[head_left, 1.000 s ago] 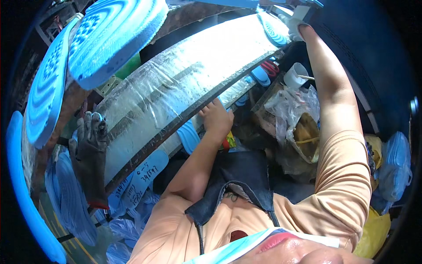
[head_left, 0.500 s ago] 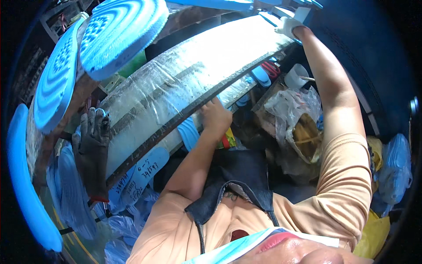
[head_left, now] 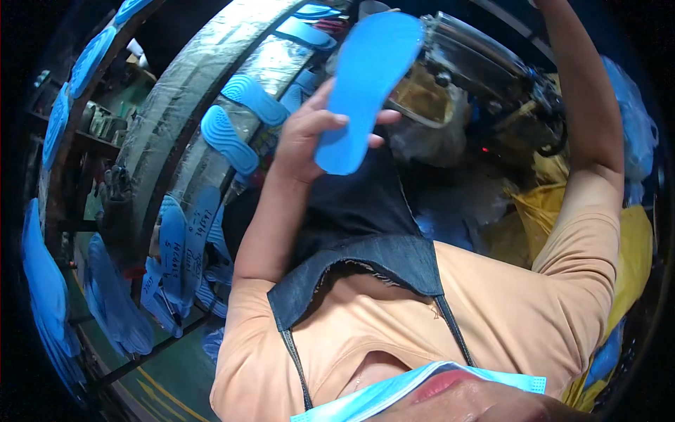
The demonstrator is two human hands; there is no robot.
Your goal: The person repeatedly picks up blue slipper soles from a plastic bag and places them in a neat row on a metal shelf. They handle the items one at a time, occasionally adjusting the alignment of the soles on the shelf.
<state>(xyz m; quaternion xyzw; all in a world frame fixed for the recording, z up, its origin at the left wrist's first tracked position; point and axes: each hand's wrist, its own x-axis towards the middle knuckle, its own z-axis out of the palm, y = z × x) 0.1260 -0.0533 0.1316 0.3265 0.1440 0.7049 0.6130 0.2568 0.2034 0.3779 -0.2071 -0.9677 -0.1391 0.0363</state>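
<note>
Versus the earlier frame: left hand [head_left: 301, 144] was moved off the bench edge, and a blue insole [head_left: 376, 63] was now held in it, narrow end pinched between thumb and fingers, smooth face up, broad end tilted up-right. Right forearm [head_left: 587, 91] was raised well right of that grip; right hand was cut off at the top edge, its grip can't be told. View was swung, so plastic-covered bench [head_left: 190, 91] was shifted further left of the grip. Loose insoles [head_left: 226, 141] were laid on a lower shelf just beside it; handwritten-on insoles [head_left: 174, 246] were stacked below-left. Plastic-wrapped bin [head_left: 436, 137] was placed right of the grip, yellow bags [head_left: 633, 253] farther right; green floor [head_left: 172, 373] was exposed far below-left.
</note>
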